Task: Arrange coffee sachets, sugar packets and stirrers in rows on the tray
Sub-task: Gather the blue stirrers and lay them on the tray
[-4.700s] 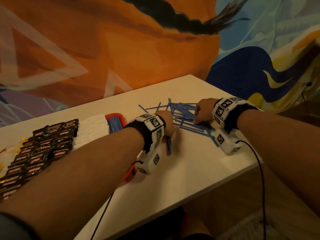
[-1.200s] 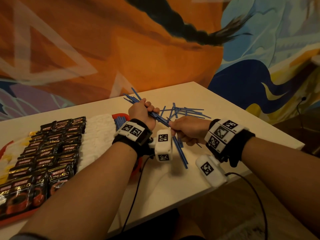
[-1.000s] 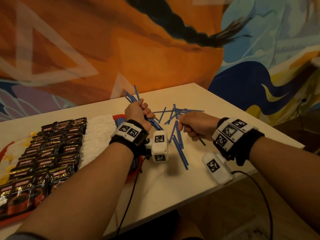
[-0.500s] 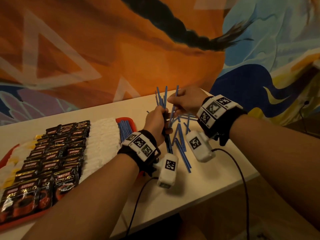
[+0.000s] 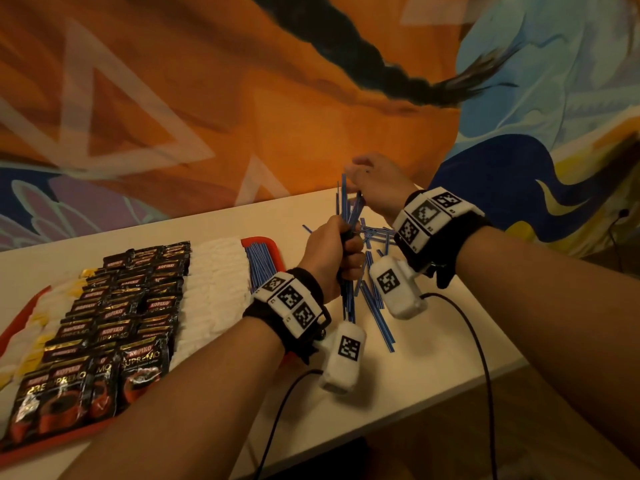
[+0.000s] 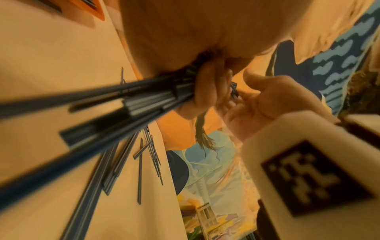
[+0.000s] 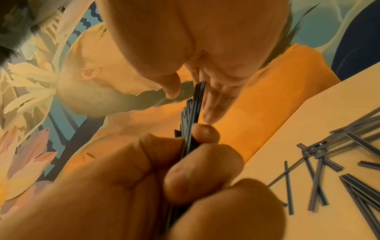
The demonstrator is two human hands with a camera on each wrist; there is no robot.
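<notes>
My left hand point(image 5: 332, 251) grips a bundle of blue stirrers point(image 5: 347, 206) upright, just right of the red tray point(image 5: 266, 242). My right hand point(image 5: 372, 183) is above it, straight fingers lying against the bundle's top ends and the thumb held apart. In the right wrist view the stirrer tips point(image 7: 193, 113) rise from the left fist point(image 7: 185, 170) between the right thumb and fingers point(image 7: 216, 97). The tray holds rows of black coffee sachets point(image 5: 114, 306), white sugar packets point(image 5: 214, 282) and a row of stirrers point(image 5: 259, 265). Loose stirrers point(image 5: 375, 306) lie scattered under my hands.
The white table point(image 5: 433, 358) ends close on the right and front. Black cables point(image 5: 478, 341) trail from both wrists over its front edge. White and yellow packets point(image 5: 41, 320) fill the tray's left end. A painted wall stands right behind the table.
The left hand has lifted the bundle from slanted over the table to upright. The right hand has let go of the bundle's lower end and risen to its top.
</notes>
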